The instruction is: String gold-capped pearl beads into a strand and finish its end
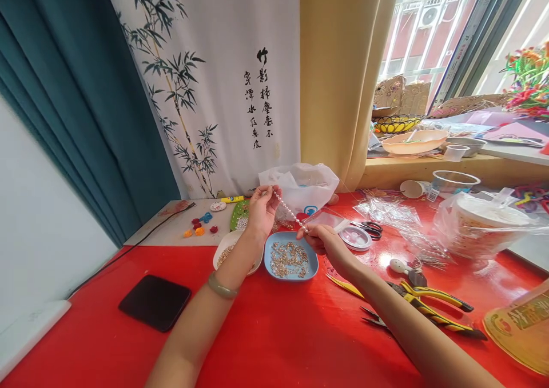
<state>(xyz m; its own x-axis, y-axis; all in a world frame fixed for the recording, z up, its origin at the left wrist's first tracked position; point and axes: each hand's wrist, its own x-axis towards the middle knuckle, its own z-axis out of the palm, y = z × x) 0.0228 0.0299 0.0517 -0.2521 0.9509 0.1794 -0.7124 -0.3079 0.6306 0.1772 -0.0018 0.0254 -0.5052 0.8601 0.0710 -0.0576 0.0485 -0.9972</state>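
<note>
A strand of small pale beads (290,212) stretches taut and slanting between my two hands. My left hand (264,208), with a bangle on its wrist, pinches the upper left end. The lower right end is gripped in my right hand (322,239), its fingers closed. Below the strand is a blue dish (268,271) with loose gold beads (288,258). Partly behind my left forearm stands a white dish (218,252) of small gold beads (225,255). A green tray (237,216) with white beads lies just beyond my left hand.
A black flat pad (155,302) lies at left on the red table (257,342). Yellow-handled pliers (433,308), tweezers (345,285), scissors (372,230) and a spool (355,237) lie right. A white plastic bag (300,185) stands behind; a wrapped tub (484,222) is far right.
</note>
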